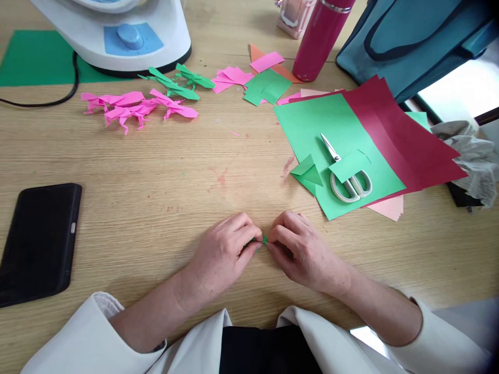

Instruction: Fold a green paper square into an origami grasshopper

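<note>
Between my two hands is a small piece of green paper, mostly hidden by the fingers. My left hand pinches it from the left with thumb and forefinger. From the right, my right hand pinches it too, its fingertips almost touching the left ones. Toward the back left lie folded pink paper figures with thin legs, and folded green paper figures beside them. To the right, scissors with white handles rest on a green sheet, partly under a green paper scrap.
A black phone lies at the left. A white appliance with a blue knob stands at the back left, its black cord trailing left. Dark red sheets, a magenta bottle and a blue bag occupy the right.
</note>
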A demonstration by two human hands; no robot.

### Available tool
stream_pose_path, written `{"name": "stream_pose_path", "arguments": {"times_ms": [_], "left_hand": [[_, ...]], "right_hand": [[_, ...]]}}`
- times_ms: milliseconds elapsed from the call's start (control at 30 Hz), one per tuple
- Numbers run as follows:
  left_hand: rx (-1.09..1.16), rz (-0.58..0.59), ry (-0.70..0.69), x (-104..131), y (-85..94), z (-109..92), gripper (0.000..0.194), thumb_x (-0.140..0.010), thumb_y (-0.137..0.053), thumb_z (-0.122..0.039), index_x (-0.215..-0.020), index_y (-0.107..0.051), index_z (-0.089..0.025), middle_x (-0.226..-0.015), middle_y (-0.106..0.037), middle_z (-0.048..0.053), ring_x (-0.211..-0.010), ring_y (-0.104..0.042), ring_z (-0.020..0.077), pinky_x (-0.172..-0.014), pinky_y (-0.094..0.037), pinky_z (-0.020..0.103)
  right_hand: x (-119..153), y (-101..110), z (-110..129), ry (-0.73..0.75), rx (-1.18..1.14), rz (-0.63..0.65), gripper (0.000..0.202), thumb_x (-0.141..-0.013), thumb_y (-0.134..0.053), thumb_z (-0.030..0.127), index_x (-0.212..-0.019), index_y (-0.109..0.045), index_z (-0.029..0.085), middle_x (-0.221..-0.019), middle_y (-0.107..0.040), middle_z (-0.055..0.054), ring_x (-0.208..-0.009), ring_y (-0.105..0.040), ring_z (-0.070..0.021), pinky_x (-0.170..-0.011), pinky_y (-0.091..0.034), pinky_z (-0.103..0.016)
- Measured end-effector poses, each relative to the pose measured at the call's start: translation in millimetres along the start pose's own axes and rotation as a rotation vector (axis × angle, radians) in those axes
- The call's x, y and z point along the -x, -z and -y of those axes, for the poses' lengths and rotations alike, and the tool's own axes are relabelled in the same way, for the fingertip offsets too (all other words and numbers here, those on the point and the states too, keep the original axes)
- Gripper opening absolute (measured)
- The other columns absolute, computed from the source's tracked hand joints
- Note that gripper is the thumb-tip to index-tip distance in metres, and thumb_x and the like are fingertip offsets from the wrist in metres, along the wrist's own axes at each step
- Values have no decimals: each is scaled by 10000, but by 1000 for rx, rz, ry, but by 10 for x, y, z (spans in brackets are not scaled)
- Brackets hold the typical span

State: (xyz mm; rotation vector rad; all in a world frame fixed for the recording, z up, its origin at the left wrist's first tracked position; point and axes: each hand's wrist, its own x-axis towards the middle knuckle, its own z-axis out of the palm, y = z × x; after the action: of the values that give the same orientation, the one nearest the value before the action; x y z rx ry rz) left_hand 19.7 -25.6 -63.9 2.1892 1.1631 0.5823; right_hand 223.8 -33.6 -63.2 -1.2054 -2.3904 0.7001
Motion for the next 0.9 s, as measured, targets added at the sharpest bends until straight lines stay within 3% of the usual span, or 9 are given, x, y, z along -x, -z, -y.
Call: {"name": "stream_pose_path", "arguments": {"times_ms": [300, 567, 900], "left_hand": [[-39, -10, 12, -8, -32, -34, 99, -877, -565, -108, -832, -601, -188, -849, -578, 4, -788, -557, 144, -700, -429, 276], [-61, -12, 32, -27, -49, -83, 112, -885, -548, -130, -814, -613, -187, -836, -576, 13, -785, -545, 151, -699, -413, 289], [-101, -16, 64, -73, -52, -142, 105, -838, -593, -106, -772, -610, -186, -814, -581, 7, -767, -548, 152, -695, -414, 294]], "right_hand": [[11, 14, -1, -10, -1, 12, 110, -938, -494, 153, -840, -515, 198, -877, -528, -60, -831, -513, -201, -760, -413, -372], [115, 200, -97, 43, -136, 74, 113, -959, -497, 137, -936, -585, 204, -963, -578, -75, -871, -555, -187, -800, -477, -355], [183, 205, -125, 192, -6, 79, 162, -938, -506, 89, -1037, -625, 139, -966, -615, -97, -850, -559, -187, -769, -452, -358]]}}
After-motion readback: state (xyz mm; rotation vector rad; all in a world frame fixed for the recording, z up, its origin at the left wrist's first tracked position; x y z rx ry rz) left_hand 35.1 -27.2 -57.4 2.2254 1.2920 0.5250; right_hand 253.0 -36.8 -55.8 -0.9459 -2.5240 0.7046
